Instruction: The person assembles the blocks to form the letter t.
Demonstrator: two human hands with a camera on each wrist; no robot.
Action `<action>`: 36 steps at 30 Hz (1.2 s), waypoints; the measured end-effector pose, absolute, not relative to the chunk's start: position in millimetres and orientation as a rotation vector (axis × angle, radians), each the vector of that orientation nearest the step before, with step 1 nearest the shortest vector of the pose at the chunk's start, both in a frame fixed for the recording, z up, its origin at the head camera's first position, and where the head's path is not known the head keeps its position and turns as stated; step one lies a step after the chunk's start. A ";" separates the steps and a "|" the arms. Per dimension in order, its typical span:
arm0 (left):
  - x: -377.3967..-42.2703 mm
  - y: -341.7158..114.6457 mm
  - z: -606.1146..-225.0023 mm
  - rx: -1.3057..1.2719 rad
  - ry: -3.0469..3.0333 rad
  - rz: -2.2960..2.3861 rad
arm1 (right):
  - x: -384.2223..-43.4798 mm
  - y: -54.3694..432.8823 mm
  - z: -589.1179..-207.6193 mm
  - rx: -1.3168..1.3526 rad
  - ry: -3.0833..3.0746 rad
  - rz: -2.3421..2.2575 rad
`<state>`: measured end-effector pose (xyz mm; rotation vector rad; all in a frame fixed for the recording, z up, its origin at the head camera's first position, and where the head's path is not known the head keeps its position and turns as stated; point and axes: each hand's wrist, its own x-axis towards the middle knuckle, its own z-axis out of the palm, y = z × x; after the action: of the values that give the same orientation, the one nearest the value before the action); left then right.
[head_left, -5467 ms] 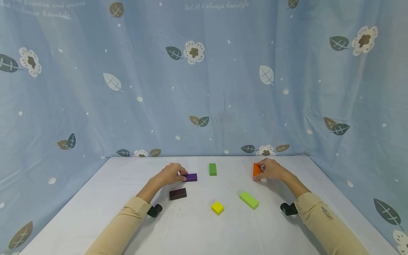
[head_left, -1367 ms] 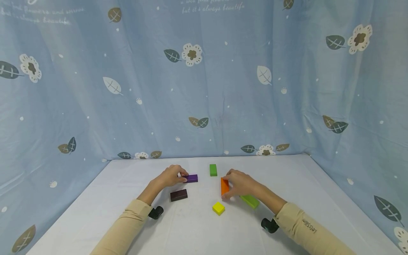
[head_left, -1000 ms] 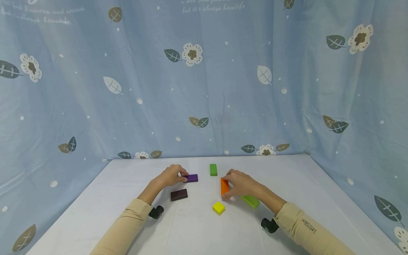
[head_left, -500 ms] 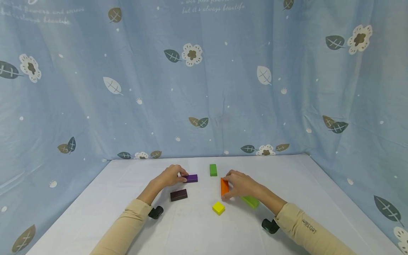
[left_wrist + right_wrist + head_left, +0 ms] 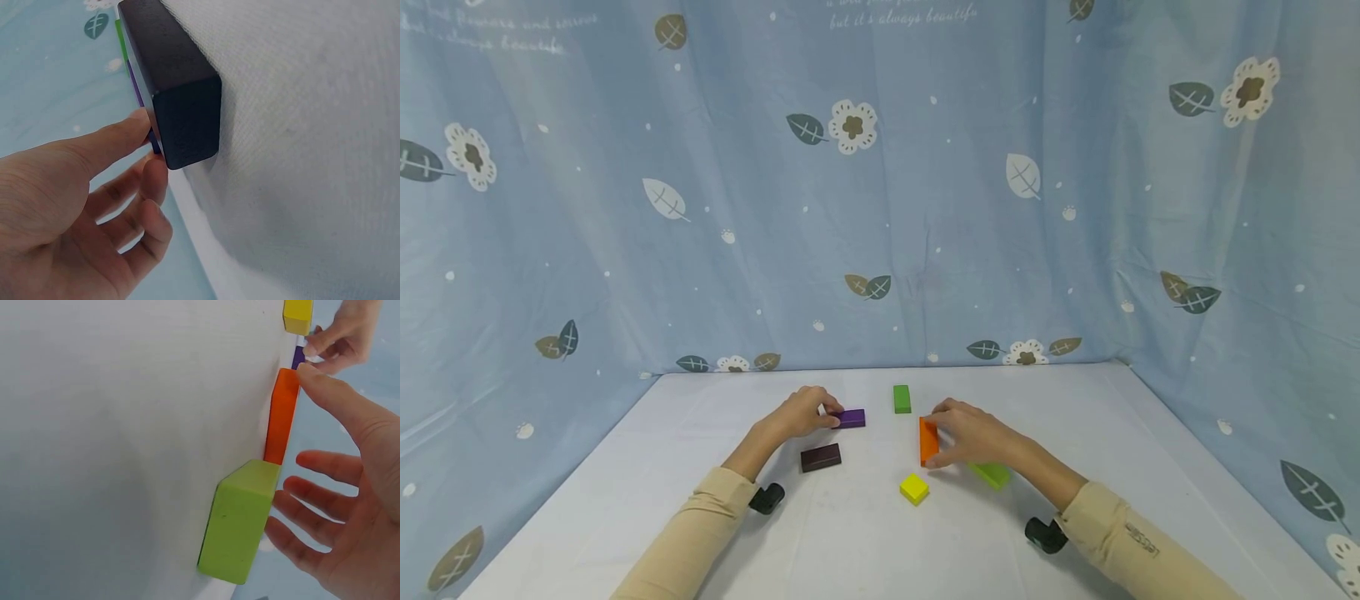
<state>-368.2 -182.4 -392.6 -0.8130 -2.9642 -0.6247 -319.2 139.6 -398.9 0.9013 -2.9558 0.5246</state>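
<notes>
White tabletop (image 5: 850,542) | left hand (image 5: 801,413) pinches purple block (image 5: 853,419); right hand (image 5: 968,434) spread along orange block (image 5: 928,442), hold unclear

You read "but it's always beautifu" in white script (image 5: 902,17) on the far blue, leaf-and-flower-printed fabric curtain (image 5: 925,208); similar script (image 5: 497,32) at left is blurred, as is dark lettering (image 5: 1142,540) on your beige right sleeve (image 5: 1120,557).

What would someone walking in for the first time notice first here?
Probably the orange block, vivid against the white table, by the right hand near the middle. Then the left hand, farther left in the head view, pinching one end of a purple block. Behind everything hangs a pale blue curtain patterned with leaves and flowers.
</notes>
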 end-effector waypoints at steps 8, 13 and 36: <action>-367.1 -182.9 -393.0 -0.808 -2.971 -0.635 | -319.3 144.8 -402.0 0.975 -2.923 0.490; -367.3 -183.5 -393.0 -0.814 -2.970 -0.631 | -319.1 144.5 -401.4 0.981 -2.932 0.507; -374.8 -182.1 -390.6 -0.816 -3.039 -0.544 | -320.6 144.3 -395.6 1.000 -3.009 0.539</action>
<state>-374.8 -182.1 -390.6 -0.8157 -3.0391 -0.5444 -320.6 144.3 -395.6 1.0002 -3.0094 0.5386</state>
